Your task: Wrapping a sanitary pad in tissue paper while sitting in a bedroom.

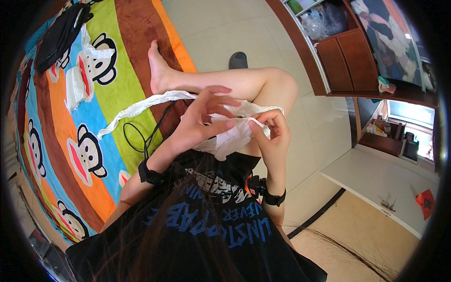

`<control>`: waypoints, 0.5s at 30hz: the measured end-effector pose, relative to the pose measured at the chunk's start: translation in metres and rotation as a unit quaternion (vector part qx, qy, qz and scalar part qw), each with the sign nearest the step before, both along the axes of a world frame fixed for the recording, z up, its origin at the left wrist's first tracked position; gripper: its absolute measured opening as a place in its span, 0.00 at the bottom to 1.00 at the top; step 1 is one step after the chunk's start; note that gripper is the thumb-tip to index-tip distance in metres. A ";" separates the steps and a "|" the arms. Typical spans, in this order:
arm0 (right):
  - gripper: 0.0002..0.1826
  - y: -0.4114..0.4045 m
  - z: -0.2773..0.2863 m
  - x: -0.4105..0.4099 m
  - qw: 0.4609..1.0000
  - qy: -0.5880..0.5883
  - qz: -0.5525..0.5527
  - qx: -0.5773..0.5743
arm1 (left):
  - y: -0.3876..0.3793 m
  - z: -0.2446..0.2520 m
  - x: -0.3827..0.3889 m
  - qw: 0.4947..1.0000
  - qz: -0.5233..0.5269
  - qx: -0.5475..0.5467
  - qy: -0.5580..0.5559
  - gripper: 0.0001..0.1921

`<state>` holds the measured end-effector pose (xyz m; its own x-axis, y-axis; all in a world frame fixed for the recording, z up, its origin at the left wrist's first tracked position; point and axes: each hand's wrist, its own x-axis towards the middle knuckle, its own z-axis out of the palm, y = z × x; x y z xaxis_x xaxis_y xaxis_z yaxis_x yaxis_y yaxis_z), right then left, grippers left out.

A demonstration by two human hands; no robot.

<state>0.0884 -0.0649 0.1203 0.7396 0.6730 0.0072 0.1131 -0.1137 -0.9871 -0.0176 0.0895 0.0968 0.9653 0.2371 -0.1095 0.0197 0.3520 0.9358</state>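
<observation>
Over my lap, my right hand (274, 128) pinches the edge of a crumpled white sheet of tissue paper (234, 139) between thumb and fingers. My left hand (208, 118) is beside it with thumb and fingers spread; the thumb is in front of the tissue, and I cannot tell whether it touches. A long twisted strip of white tissue (144, 105) runs leftward from behind my left hand across the blanket. More white tissue shows behind both hands, on my bent leg. My fingers hide part of it.
The striped blanket (132, 81) with monkey faces bears a folded tissue bundle (75, 88), a bent tissue strip (92, 51), a black bag (61, 38) and a black cable (135, 139). A dark slipper (238, 60) is on the tiled floor. A brown cabinet (347, 61) and white tabletop (377, 187) stand right.
</observation>
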 end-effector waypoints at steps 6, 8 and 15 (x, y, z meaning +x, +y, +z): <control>0.09 -0.001 -0.008 0.004 0.999 -0.045 -0.017 -0.015 | -0.008 -0.008 0.001 0.993 -0.034 0.058 0.098 0.13; 0.10 0.000 -0.008 0.001 0.999 0.002 -0.039 -0.001 | -0.007 -0.008 0.001 0.996 -0.015 0.033 0.082 0.11; 0.13 0.007 -0.012 -0.006 0.998 0.054 0.011 0.011 | -0.001 -0.014 -0.001 0.996 0.048 -0.056 0.055 0.10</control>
